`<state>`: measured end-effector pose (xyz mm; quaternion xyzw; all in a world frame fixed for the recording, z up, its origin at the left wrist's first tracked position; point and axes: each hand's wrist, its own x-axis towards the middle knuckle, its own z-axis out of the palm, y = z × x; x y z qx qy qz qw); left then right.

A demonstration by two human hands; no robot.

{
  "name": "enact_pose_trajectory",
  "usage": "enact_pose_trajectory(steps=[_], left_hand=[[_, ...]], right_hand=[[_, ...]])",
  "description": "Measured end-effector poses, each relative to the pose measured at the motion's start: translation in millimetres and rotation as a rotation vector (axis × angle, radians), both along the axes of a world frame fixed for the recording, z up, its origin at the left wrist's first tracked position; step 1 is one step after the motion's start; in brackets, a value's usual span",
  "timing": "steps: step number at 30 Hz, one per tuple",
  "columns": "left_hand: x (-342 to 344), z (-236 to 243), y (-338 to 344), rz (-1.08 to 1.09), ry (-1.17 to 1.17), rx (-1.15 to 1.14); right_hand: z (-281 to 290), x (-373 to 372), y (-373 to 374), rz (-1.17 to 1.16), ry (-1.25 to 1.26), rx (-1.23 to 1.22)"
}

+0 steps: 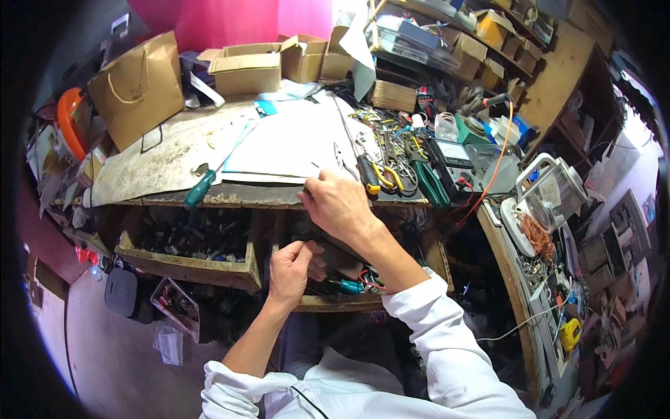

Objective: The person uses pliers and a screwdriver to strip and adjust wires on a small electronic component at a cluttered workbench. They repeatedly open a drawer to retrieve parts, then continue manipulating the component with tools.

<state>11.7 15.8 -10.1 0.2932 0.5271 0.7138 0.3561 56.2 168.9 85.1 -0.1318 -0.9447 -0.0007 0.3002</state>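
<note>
Tip of a thin dark piece (315, 165) shows just beyond my right hand (340, 204), which is curled narrow over the front edge of the bench (272, 195); whether its fingers grip the piece, I cannot tell. My left hand (289, 274) sits lower, over an open drawer (342, 303), thumb and fingers drawn close together, anything between them hidden from me. Near it, in the drawer, lies a teal-handled tool (351, 286). Farther out, a white sheet (286, 143) lies on the bench, yellow-handled pliers (396, 179) to its right. I'd judge the work mid-course: drawer open, tools out, no finished piece that I can make out. How much remains, I cannot judge.
</note>
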Motion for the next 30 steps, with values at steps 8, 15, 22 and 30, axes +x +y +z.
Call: enact_pose_trajectory(steps=[8, 15, 22, 30], left_hand=[[1, 5, 1, 0.005, -0.005, -0.005], [1, 3, 0, 0.0, -0.036, 0.011], [2, 3, 1, -0.009, -0.051, 0.025], [-2, 2, 2, -0.012, -0.076, 0.019]], right_hand=[[-9, 5, 5, 0.04, 0.085, -0.129], [11, 31, 32, 0.058, 0.373, -0.223], [49, 69, 156, -0.459, 0.124, -0.185], [31, 62, 215, -0.421, 0.082, -0.177]])
